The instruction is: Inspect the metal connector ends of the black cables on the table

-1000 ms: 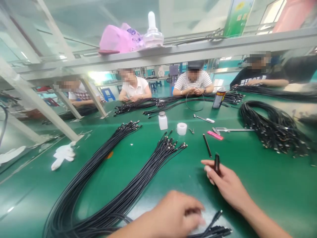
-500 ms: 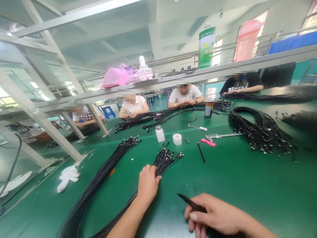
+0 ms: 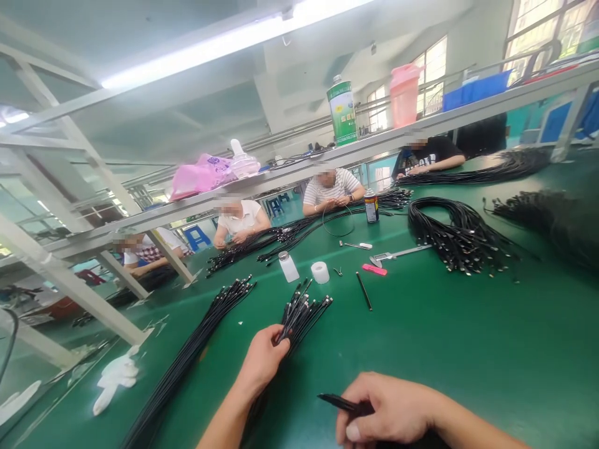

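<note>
My left hand [image 3: 264, 357] is closed around a bundle of black cables [image 3: 304, 315] just below its metal-tipped connector ends, which fan out away from me. In my right hand [image 3: 390, 408] is a slim black pen [image 3: 337, 402], its pointed tip aimed left toward the bundle but apart from it. The fingers are curled around the pen's body and hide its back end. Left of my left hand, a second run of black cables [image 3: 201, 327] lies along the table, connector ends pointing away.
Beyond the bundle stand a white bottle [image 3: 289, 268] and a tape roll [image 3: 321, 272]. A black stick [image 3: 364, 291], pink cutter [image 3: 374, 269], caliper [image 3: 397, 254] and dark can [image 3: 371, 207] are to the right. White gloves [image 3: 116, 376] lie left. Several co-workers sit opposite behind cable piles [image 3: 449, 237].
The view has turned to the right and tilted. My left hand still grips the cables, whose ends look slightly raised; my right hand keeps the pen at about the same place.
</note>
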